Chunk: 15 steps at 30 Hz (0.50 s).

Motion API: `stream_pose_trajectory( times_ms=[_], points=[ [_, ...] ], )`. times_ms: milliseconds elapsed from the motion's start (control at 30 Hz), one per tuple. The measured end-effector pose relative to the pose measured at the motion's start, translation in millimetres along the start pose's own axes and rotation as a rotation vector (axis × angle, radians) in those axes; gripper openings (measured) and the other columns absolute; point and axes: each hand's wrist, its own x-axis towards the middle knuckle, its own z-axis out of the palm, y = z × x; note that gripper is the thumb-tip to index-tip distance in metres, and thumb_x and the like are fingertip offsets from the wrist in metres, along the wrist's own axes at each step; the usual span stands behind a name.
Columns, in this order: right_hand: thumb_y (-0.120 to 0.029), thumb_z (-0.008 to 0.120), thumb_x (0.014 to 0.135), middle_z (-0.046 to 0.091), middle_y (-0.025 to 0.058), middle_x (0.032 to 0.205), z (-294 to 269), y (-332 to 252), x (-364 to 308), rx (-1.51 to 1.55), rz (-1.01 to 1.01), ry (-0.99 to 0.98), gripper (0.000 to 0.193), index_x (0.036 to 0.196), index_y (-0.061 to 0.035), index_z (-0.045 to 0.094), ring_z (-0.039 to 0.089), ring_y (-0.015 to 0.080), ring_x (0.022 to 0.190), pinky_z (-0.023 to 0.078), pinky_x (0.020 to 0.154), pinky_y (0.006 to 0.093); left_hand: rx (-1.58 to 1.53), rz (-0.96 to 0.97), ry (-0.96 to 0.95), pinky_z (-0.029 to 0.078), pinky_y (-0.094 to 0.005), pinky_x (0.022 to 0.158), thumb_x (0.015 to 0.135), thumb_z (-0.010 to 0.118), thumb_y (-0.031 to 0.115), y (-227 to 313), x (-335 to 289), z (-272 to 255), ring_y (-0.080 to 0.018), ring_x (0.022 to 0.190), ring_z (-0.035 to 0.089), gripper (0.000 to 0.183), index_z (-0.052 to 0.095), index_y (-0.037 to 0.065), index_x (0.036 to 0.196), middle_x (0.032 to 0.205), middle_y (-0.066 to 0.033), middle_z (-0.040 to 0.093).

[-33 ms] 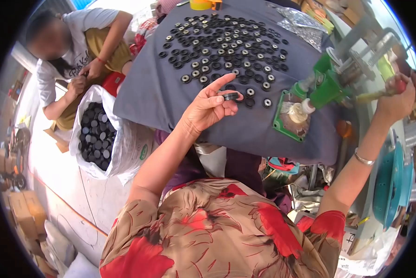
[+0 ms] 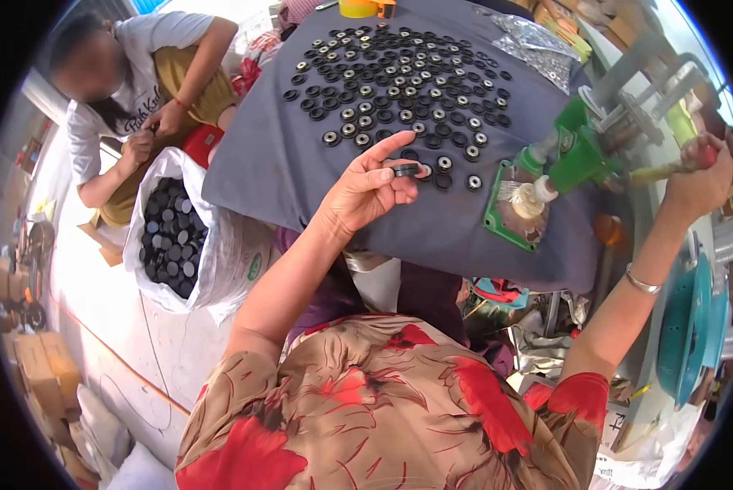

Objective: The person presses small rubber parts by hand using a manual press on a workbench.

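My left hand [image 2: 365, 189] is over the near part of the grey cloth [image 2: 256, 151], pinching a black round disc [image 2: 404, 170] between thumb and fingers. Its index finger points out toward many black rings [image 2: 419, 129], some with silver metal centres, spread across the cloth. Off to the right, my right hand [image 2: 699, 175] is closed round the red-knobbed lever [image 2: 660, 172] of a green hand press [image 2: 574, 163]. On the press's base, a pale, shiny round piece [image 2: 525, 202] lies under the white-tipped ram [image 2: 545, 190].
A white sack [image 2: 227, 253] of black discs [image 2: 170, 241] stands left of the table. Beyond it sits a person [image 2: 150, 61] with both hands together. Yellow tape [image 2: 356, 8] and a clear plastic bag [image 2: 538, 49] lie at the far edge. A teal basin [image 2: 683, 331] is at right.
The whole view has shifted very slightly. Both my hands keep the same hold and position.
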Motion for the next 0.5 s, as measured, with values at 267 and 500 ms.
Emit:
stream_pose_trajectory(
  times_ms=[267, 500],
  points=[
    [0.015, 0.049, 0.080, 0.057, 0.0096, 0.085, 22, 6, -11, -0.228, -0.172, -0.015, 0.023, 0.099, 0.0046, 0.057, 0.055, 0.0152, 0.066, 0.047, 0.056, 0.0252, 0.030, 0.065, 0.024, 0.054, -0.0369, 0.075, 0.081, 0.074, 0.012, 15, -27, 9, -0.0251, 0.080, 0.067, 0.069, 0.039, 0.006, 0.141, 0.105, -0.0188, 0.065],
    [-0.002, 0.048, 0.090, 0.057, 0.0090, 0.087, -40, 26, 11, -0.315, -0.028, 0.070, 0.021, 0.107, 0.0035, 0.059, 0.052, 0.0150, 0.068, 0.045, 0.058, 0.0248, 0.104, 0.155, 0.154, 0.054, -0.0352, 0.076, 0.082, 0.071, 0.013, 31, -38, 0, -0.0270, 0.080, 0.068, 0.056, 0.047, 0.003, 0.132, 0.103, -0.0183, 0.066]
  ],
)
